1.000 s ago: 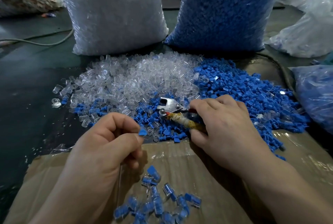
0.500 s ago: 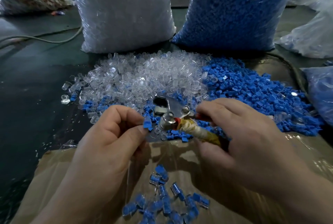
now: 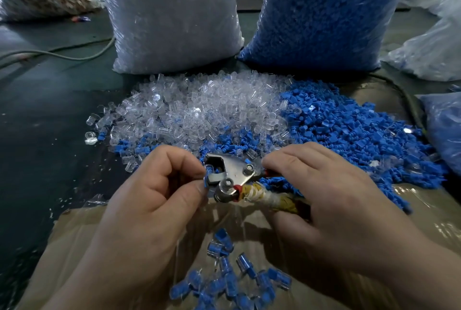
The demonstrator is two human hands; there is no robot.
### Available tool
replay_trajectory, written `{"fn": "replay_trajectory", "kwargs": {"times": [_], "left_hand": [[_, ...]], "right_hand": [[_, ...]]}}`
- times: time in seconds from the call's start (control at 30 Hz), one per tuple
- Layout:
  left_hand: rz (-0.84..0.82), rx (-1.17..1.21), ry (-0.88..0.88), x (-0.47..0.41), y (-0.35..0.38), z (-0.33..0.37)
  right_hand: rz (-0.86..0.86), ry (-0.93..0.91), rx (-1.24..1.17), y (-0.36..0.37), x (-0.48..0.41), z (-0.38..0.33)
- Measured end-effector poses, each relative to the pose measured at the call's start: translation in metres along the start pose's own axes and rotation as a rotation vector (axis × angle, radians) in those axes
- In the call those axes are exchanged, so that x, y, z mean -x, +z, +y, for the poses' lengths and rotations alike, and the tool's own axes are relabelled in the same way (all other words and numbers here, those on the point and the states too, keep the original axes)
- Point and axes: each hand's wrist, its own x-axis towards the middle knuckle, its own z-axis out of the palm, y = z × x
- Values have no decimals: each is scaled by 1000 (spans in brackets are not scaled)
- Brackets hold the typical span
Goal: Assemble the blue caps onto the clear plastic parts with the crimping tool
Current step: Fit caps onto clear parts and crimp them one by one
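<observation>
Head view: the left hand (image 3: 154,197) is curled, thumb and forefinger pinching a small blue cap (image 3: 206,178) right against the open metal head of the crimping tool (image 3: 232,172). Whether a clear part sits with the cap there is too small to tell. The right hand (image 3: 324,197) is wrapped around the tool's handle (image 3: 269,197), which is bound in yellowish-white tape. Both hands hover above a sheet of cardboard (image 3: 424,209) on the dark surface (image 3: 37,135). Beyond the tool lie a heap of clear plastic parts (image 3: 199,107) and, touching it on the right, a heap of loose blue caps (image 3: 349,130). Near the bottom edge, a small cluster of assembled pieces (image 3: 229,277) rests on the cardboard. Behind the heaps stand 2 full bags: a bag of clear parts (image 3: 169,15), labelled "SJ 017", and a bag of blue caps (image 3: 324,10).
</observation>
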Motion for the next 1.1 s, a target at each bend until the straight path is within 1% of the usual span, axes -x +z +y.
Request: {"fn": "replay_trajectory", "kwargs": {"times": [0.27,0.43,0.5,0.6,0.63,0.77,0.93,1.0,1.1], "left_hand": [[4,-58,-15,3,1,5],[22,-41,-33,3,3,5],[58,-56,-54,2,4,2],[131,-36,-116,-3,3,-6],[122,-26,-141,-4,2,-6],[-23,-17,-251,-2,7,-4],[-38,-23,-286,1,15,-1],[-19,-21,-286,2,16,2],[-7,-51,-269,4,18,6]], "right_hand": [[27,-22,36,-3,-2,-1],[13,0,-17,-2,-1,-1],[10,33,-7,0,0,2],[2,103,88,3,-3,11],[-3,137,116,3,-5,13],[-65,222,204,6,-13,21],[-174,264,195,8,-17,23],[-110,248,161,7,-15,19],[97,143,105,7,-11,-4]]}}
